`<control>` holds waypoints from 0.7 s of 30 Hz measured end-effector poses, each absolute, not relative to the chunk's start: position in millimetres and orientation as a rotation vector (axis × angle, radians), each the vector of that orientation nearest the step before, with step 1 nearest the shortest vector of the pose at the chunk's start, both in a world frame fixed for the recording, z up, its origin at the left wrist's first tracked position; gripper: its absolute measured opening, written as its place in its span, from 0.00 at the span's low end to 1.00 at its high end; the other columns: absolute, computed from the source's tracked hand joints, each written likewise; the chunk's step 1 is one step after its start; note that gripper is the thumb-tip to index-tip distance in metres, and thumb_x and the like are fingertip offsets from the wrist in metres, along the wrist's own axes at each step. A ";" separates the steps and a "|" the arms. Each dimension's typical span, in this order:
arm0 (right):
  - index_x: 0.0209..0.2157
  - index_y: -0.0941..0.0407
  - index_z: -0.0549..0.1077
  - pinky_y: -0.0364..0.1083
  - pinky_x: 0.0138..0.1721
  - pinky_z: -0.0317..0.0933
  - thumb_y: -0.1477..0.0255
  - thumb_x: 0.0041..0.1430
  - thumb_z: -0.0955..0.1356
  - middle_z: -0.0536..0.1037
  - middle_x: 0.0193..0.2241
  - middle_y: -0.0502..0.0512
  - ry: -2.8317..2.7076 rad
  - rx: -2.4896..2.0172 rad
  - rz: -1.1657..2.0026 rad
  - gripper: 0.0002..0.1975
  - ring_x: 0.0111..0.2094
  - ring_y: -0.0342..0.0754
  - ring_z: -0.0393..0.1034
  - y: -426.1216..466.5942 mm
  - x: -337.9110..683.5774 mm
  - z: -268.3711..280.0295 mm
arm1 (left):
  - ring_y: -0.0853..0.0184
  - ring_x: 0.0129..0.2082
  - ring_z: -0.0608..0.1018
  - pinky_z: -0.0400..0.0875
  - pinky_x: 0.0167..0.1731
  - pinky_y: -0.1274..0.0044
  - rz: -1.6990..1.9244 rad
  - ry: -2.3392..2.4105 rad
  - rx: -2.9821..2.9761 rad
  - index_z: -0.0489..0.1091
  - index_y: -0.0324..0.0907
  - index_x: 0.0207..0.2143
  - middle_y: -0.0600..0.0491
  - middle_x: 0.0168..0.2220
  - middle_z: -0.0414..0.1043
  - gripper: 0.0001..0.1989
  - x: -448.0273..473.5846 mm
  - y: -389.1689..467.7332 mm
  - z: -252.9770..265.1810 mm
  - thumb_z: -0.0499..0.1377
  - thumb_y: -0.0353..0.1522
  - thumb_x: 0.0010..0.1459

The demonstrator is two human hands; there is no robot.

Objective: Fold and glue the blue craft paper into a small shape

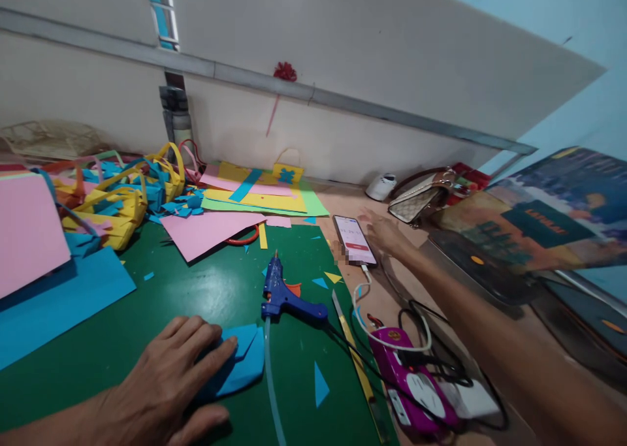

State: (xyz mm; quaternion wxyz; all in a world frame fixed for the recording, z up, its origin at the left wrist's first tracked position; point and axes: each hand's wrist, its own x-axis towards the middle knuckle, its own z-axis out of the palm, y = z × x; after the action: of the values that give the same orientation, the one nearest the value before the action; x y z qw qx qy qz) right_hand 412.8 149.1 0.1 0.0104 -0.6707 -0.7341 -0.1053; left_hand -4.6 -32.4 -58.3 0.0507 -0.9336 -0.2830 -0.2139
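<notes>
My left hand (181, 374) lies flat with fingers spread on a folded blue paper piece (245, 367), pressing it to the green board (196, 283). Part of the paper is covered by the hand. My right hand (385, 234) reaches to the right edge of a phone (355, 239) with a lit screen and a white cable plugged in; its fingers are smeared, so their grip is unclear. Between the hands rests a blue glue gun (287, 296), nozzle pointing away, with a long glue stick (273, 394) trailing from it. A yellow cutter knife (355, 348) lies right of it.
Small paper baskets (117, 204) crowd the back left, beside a pink sheet (32, 230). Coloured sheets (259, 194) and red-handled scissors (249, 237) lie behind. At right are a purple power strip (406, 381) with tangled cords, a handbag (421, 198) and a black case (480, 266).
</notes>
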 end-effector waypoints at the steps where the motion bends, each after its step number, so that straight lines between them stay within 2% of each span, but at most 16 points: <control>1: 0.50 0.57 0.65 0.53 0.43 0.65 0.66 0.60 0.64 0.70 0.47 0.58 -2.274 -2.093 -0.307 0.17 0.44 0.49 0.68 146.1 411.2 4.6 | 0.62 0.41 0.69 0.65 0.42 0.72 -0.658 -0.858 -2.840 0.61 0.42 0.54 0.49 0.43 0.70 0.27 -4.8 -32.4 -58.3 0.55 0.45 0.55; 4: 0.54 0.60 0.61 0.51 0.46 0.63 0.76 0.60 0.60 0.73 0.45 0.62 -2.228 -2.072 -0.235 0.20 0.45 0.52 0.69 136.1 402.2 17.6 | 0.62 0.41 0.68 0.64 0.42 0.71 -0.659 -0.849 -2.860 0.61 0.41 0.53 0.48 0.43 0.70 0.25 -4.6 -33.3 -59.6 0.56 0.43 0.56; 7: 0.58 0.65 0.57 0.49 0.45 0.62 0.82 0.55 0.58 0.74 0.46 0.66 -2.206 -2.022 -0.182 0.27 0.45 0.54 0.70 122.6 384.3 28.4 | 0.63 0.40 0.68 0.65 0.40 0.71 -0.666 -0.855 -2.903 0.61 0.41 0.53 0.48 0.43 0.69 0.23 -3.9 -35.1 -62.8 0.55 0.41 0.57; 9: 0.58 0.67 0.57 0.49 0.43 0.64 0.82 0.54 0.57 0.74 0.47 0.67 -2.206 -1.967 -0.147 0.28 0.44 0.53 0.71 109.3 365.4 33.6 | 0.62 0.41 0.68 0.65 0.40 0.69 -0.673 -0.901 -2.906 0.60 0.41 0.53 0.47 0.43 0.68 0.22 -4.4 -36.3 -64.9 0.54 0.40 0.58; 13: 0.57 0.59 0.59 0.50 0.47 0.62 0.76 0.55 0.60 0.73 0.48 0.60 -2.263 -1.756 -0.090 0.26 0.47 0.52 0.68 67.1 313.5 39.0 | 0.61 0.42 0.68 0.66 0.40 0.68 -0.651 -0.934 -2.899 0.59 0.40 0.52 0.45 0.44 0.68 0.21 -11.2 -36.8 -66.4 0.53 0.39 0.59; 17: 0.53 0.59 0.63 0.49 0.39 0.64 0.76 0.57 0.60 0.75 0.37 0.58 -2.398 -1.347 -0.145 0.21 0.38 0.49 0.69 18.5 267.8 39.0 | 0.58 0.45 0.68 0.66 0.41 0.67 -0.591 -0.982 -2.876 0.59 0.39 0.53 0.43 0.47 0.67 0.23 -24.1 -36.3 -64.6 0.53 0.41 0.59; 21: 0.46 0.60 0.69 0.49 0.38 0.61 0.75 0.61 0.60 0.75 0.35 0.58 -2.555 -1.226 -0.240 0.13 0.37 0.50 0.68 -11.1 242.3 30.4 | 0.55 0.50 0.66 0.64 0.46 0.63 -0.603 -1.064 -2.922 0.55 0.39 0.56 0.42 0.52 0.65 0.29 -32.5 -35.2 -61.4 0.54 0.44 0.57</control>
State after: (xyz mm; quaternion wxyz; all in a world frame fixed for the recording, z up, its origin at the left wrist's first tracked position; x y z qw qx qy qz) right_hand 242.3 -11.1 30.4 0.1484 -0.4264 -0.8884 -0.0834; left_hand -32.5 -35.2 -61.4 -0.0129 -0.9224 -0.3360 -0.1902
